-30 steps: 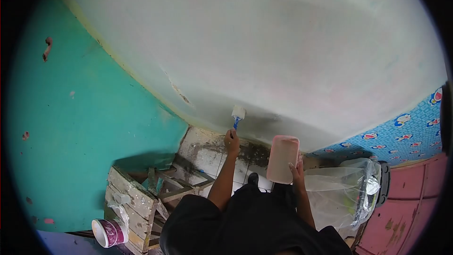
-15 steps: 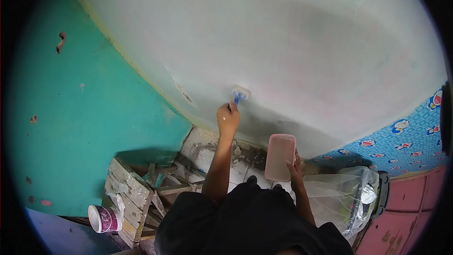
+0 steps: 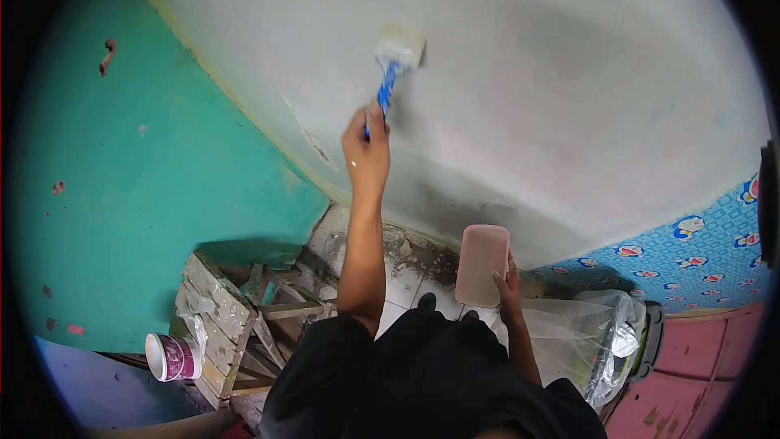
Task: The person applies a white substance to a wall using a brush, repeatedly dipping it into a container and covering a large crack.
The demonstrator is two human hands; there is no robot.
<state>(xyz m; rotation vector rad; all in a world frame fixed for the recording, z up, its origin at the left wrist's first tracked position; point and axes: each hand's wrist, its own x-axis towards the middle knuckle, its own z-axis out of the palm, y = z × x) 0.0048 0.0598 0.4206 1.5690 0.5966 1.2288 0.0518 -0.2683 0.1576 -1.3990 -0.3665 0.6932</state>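
Note:
My left hand [image 3: 367, 134] grips the blue handle of a wide paint brush [image 3: 400, 47]. The pale bristles lie against the whitish wall [image 3: 528, 97], upper centre in the head view. A small white spot shows on the back of this hand. Lower down on the right, my right hand [image 3: 508, 286] holds a pink rectangular tray [image 3: 483, 264] by its right edge, with the thumb on the near side. Inside the tray is a pale, greyish surface.
A green wall [image 3: 179, 146] is on the left. Below it, a white and purple bucket [image 3: 175, 358] rests by a paint-splashed wooden stand [image 3: 215, 309]. Clear plastic sheeting [image 3: 569, 329] covers something at lower right, near blue patterned wall covering [image 3: 686, 256] and pink panels [image 3: 691, 358].
My left hand and the brush have moved up and slightly left along the wall. The tray in my right hand has barely shifted.

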